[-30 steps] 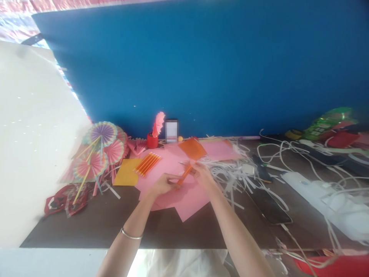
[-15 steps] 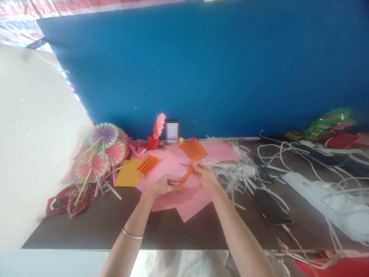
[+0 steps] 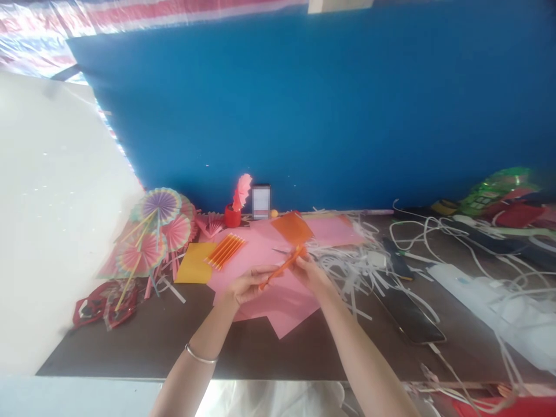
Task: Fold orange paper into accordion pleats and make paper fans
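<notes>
Between my two hands, a narrow folded strip of orange paper (image 3: 283, 267) is held at a slant above pink sheets (image 3: 278, 313). My left hand (image 3: 251, 282) is closed on its lower left end. The upper right end is pinched in my right hand (image 3: 309, 270). Just beyond the right hand a thin dark pointed tool (image 3: 280, 251) shows, partly hidden, so its kind is unclear. Left of the hands, several folded orange strips with pale edges (image 3: 226, 250) lie side by side, partly over a yellow sheet (image 3: 193, 263). A flat orange sheet (image 3: 292, 227) rests farther back.
Colourful paper fans (image 3: 158, 205) are heaped at the left. Behind the sheets stand a red pot (image 3: 233, 216) and a phone (image 3: 261, 201). White paper strips (image 3: 347, 260), a dark phone (image 3: 412, 315), a white power strip (image 3: 460, 289) and tangled cables (image 3: 428, 226) cover the right side.
The orange strip has turned in my hands and now shows a narrower side. Both hands stay on it, with only small shifts. The whole view has moved slightly.
</notes>
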Tool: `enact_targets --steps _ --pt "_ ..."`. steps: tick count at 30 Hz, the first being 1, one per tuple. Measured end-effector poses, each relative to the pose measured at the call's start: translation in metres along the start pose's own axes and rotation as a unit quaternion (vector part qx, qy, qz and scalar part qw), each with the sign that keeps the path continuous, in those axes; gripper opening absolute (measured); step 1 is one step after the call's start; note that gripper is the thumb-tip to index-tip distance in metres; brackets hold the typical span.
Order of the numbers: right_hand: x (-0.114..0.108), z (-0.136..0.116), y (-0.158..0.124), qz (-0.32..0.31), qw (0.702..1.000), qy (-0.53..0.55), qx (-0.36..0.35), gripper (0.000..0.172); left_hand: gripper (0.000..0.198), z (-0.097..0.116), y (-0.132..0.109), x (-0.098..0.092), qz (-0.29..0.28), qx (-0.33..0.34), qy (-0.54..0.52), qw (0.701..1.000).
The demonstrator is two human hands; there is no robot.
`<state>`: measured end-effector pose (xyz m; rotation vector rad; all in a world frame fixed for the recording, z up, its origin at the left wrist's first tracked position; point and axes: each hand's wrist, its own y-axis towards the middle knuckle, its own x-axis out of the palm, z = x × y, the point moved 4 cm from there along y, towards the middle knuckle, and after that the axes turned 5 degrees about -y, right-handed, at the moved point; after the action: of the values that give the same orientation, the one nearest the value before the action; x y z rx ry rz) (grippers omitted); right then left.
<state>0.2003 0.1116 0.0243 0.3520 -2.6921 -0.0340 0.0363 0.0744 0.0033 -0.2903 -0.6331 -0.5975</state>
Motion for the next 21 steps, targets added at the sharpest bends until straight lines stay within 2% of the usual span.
enact_targets --steps 3,6,9,12,14,15,17,19,21 --pt "-0.004 0.002 0.004 0.043 0.999 -0.009 0.000 0.023 0.050 0.005 -0.002 0.009 -0.004 -0.015 0.034 0.999" --pt "-0.004 0.004 0.006 0.070 0.997 -0.023 -0.005 0.024 0.042 0.017 -0.006 0.016 0.073 0.032 0.125 0.989" --pt "0.000 0.005 0.005 0.096 0.994 -0.051 -0.003 0.023 0.038 0.024 -0.008 0.023 0.167 0.093 0.242 0.951" --pt "0.005 0.006 0.003 0.104 0.992 -0.072 -0.010 0.023 0.031 0.021 -0.004 0.031 0.201 0.137 0.337 0.910" --pt "0.006 0.006 0.003 0.107 0.991 -0.074 -0.023 0.023 0.025 0.018 -0.001 0.032 0.211 0.153 0.355 0.898" --pt "0.007 0.006 0.003 0.103 0.992 -0.068 -0.028 0.022 0.024 0.016 0.001 0.031 0.215 0.150 0.344 0.902" --pt "0.009 0.005 0.004 0.066 0.996 -0.043 -0.031 0.023 0.024 0.013 0.002 0.027 0.216 0.117 0.282 0.927" --pt "0.015 0.004 0.004 -0.013 1.000 -0.017 -0.017 0.031 0.023 0.008 0.003 0.022 0.195 0.071 0.169 0.963" --pt "0.020 0.003 0.002 -0.089 0.996 -0.008 0.004 0.042 0.018 0.003 0.003 0.019 0.160 0.029 0.021 0.986"
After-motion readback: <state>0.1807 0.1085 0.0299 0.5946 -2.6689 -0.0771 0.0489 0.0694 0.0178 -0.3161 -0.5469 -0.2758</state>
